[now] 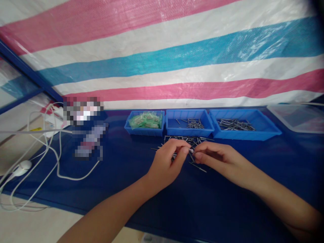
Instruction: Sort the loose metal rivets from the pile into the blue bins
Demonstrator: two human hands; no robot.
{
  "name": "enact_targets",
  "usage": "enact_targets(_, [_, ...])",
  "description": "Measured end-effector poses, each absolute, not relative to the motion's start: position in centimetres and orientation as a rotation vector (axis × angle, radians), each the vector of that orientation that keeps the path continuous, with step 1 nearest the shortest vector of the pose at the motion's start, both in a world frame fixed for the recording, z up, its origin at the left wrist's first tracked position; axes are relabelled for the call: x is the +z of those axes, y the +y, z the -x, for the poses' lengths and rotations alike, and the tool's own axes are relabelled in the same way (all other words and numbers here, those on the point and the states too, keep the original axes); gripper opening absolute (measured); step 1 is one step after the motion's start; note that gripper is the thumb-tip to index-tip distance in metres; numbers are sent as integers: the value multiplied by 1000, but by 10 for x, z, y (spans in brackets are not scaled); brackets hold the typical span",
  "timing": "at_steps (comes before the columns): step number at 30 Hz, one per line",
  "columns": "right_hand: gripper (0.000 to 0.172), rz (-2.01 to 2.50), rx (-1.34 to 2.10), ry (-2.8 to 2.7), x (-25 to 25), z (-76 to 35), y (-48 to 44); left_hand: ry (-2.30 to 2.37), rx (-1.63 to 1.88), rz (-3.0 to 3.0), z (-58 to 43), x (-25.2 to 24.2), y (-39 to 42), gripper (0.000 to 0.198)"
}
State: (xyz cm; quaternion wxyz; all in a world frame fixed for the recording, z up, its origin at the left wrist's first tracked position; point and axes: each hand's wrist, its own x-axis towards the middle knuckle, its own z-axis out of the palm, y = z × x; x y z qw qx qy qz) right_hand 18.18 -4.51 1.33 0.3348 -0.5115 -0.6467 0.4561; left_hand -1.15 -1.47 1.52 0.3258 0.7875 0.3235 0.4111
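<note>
My left hand (170,161) and my right hand (219,160) meet over the blue table, thumbs and forefingers pinched. Between their fingertips is a small shiny metal piece (191,150), mostly covered by the fingers; it looks like part of a blind rivet. Under and behind the hands spreads a pile of loose, thin metal rivets (186,138). One rivet (198,167) lies apart, just in front of the pile. Behind it, more rivets lie in the middle blue bin (174,130) and the right blue bin (263,130).
The left blue bin (144,132) holds green-and-clear plastic packets (146,119). A translucent lid or tray (298,118) rests at the far right. White cables (59,162) tangle on the left near blurred-out items. A striped plastic sheet (162,64) hangs behind the table (113,182).
</note>
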Motion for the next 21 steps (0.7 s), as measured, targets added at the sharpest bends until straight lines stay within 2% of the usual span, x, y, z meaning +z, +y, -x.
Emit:
enact_targets(14, [26,1292,1201,-1565,14,-181,-44,950,1006,-2086,10,12,-12,11])
enact_targets(21, [22,1301,988,-1493,12,-177,-45,928,874,-2174,9,10,-12,15])
